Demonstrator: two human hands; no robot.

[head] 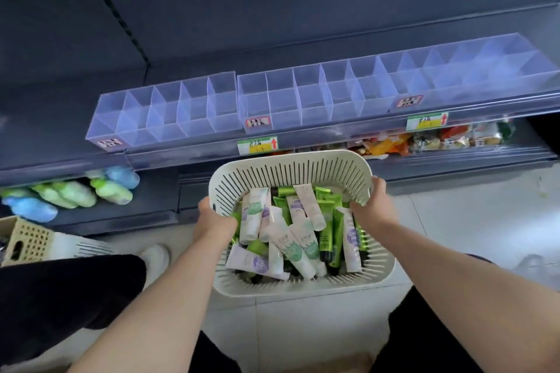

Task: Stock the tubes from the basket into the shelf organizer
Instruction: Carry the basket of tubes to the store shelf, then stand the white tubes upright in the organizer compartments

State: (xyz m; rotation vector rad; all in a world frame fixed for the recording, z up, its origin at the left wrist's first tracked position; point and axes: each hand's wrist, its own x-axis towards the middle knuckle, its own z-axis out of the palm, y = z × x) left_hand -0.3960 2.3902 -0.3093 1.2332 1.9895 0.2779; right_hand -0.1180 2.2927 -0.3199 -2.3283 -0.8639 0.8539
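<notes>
Our left hand [213,219] grips the left rim of the basket [291,162] and our right hand [371,206] grips the right rim, fingers curled over the edge on both sides, so neither is free for a tube. The tubes [292,241] lie in a loose heap inside the basket between our hands, white ones and green ones mixed. Most have their long axes running roughly toward the shelf.

The shelf organizer [272,100] sits ahead of the basket and higher, just beyond its far wall. It is a clear row of compartments stretching left to right across our view, and we see no tube in it yet. The middle bank is straight ahead and about equally near either hand, so we judge one hand must let go first.
</notes>
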